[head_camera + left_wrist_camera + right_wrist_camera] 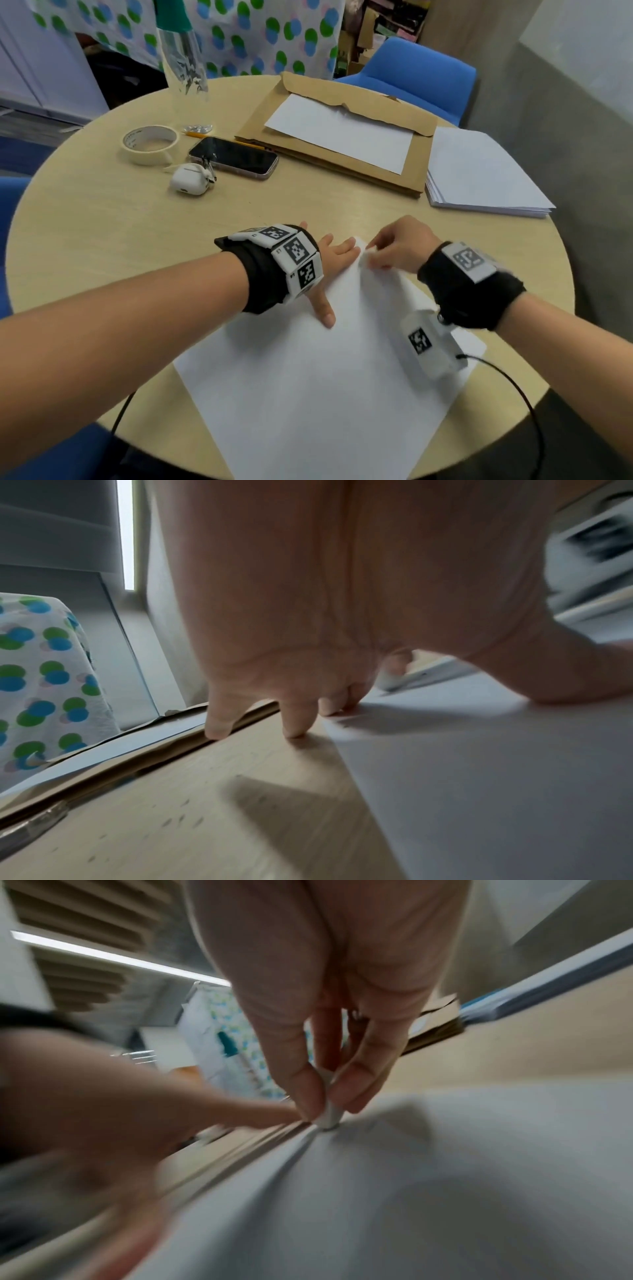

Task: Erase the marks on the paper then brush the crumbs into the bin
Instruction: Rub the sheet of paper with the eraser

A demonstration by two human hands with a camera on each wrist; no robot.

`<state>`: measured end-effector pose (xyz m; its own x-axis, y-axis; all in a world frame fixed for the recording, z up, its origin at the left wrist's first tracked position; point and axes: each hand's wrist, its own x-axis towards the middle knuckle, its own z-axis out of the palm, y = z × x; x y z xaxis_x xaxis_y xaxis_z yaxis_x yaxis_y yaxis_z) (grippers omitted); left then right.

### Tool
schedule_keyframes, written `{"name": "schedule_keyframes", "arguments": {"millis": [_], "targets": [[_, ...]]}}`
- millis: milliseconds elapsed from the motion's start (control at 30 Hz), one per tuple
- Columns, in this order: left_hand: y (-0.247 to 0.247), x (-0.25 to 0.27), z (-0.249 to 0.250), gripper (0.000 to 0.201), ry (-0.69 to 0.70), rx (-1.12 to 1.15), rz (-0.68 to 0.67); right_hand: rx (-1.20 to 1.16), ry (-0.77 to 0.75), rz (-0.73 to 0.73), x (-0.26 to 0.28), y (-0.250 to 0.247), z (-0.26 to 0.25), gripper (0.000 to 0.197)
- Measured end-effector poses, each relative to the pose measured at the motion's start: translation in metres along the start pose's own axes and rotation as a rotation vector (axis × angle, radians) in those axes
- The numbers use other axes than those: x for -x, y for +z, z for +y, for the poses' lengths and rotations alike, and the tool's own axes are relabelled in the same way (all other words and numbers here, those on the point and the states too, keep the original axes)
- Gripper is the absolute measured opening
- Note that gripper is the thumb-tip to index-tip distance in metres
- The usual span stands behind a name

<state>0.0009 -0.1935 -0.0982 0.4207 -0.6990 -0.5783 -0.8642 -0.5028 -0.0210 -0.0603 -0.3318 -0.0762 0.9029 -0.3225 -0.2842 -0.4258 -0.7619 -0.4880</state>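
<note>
While we look from the head, our left hand (329,260) lies flat with spread fingers on the white paper sheet (308,387) on the round wooden table (102,219). From the left wrist, fingertips (294,730) press down. From the right wrist, our right hand (329,1088) pinches a small white eraser (329,1118) against the paper's far corner.

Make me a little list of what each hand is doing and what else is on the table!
left hand: fingers spread, pressing the paper flat near its far corner
right hand: pinches a small white eraser against the paper's far corner
table: round, light wood
other things: tape roll, phone, earbud case, paper stack
bin: not visible
</note>
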Motion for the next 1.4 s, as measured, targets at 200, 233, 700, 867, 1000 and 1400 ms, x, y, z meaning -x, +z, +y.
{"name": "schedule_keyframes", "arguments": {"millis": [200, 233, 700, 867, 1000, 1400], "targets": [[0.002, -0.003, -0.002, 0.130, 0.003, 0.018, -0.011, -0.118, 0.010, -0.348, 0.034, 0.014, 0.003, 0.008], [0.002, -0.003, -0.002, 0.130, 0.002, 0.012, -0.011, -0.137, 0.034, -0.304, 0.025, 0.008, 0.003, 0.012], [0.002, -0.003, -0.001, 0.130, -0.022, -0.012, -0.006, -0.195, 0.088, -0.145, 0.018, 0.006, 0.006, 0.017], [-0.001, 0.001, 0.001, 0.128, -0.019, -0.015, -0.005, -0.258, 0.111, 0.027, 0.005, 0.008, 0.020, 0.007], [-0.006, 0.000, 0.006, 0.123, 0.016, -0.037, -0.006, -0.268, 0.114, -0.053, 0.017, 0.011, 0.025, 0.007], [0.002, -0.006, 0.019, 0.118, 0.105, 0.066, 0.075, -0.281, 0.119, 0.031, 0.025, 0.014, 0.018, 0.009]]}}
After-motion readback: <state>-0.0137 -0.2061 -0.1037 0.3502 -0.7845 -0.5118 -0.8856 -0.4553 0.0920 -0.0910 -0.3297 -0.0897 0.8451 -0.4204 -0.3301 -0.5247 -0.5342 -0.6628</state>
